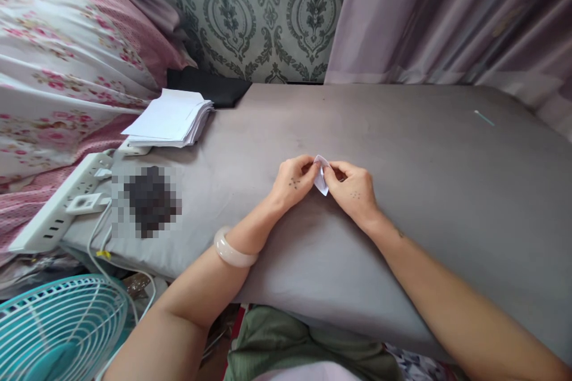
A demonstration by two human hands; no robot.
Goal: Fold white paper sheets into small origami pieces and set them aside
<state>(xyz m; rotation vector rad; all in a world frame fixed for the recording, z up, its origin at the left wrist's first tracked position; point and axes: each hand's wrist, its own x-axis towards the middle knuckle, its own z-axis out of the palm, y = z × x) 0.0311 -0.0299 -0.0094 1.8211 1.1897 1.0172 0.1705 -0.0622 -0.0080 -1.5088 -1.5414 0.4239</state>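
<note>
A small folded piece of white paper (321,181) is pinched between my two hands above the grey-covered table (277,250). My left hand (292,180) grips its left side with thumb and fingers closed. On the other side, my right hand (354,187) pinches the right edge, thumb toward me. The paper stands roughly upright and comes to a point at its lower end. My fingers hide part of its folds. A pale bangle (233,250) circles my left forearm.
A stack of white paper (167,119) lies at the back left beside a black folded item (214,86). White power strips (58,208) with cables line the left edge. A turquoise fan (58,327) stands lower left. A thin stick (484,118) lies far right.
</note>
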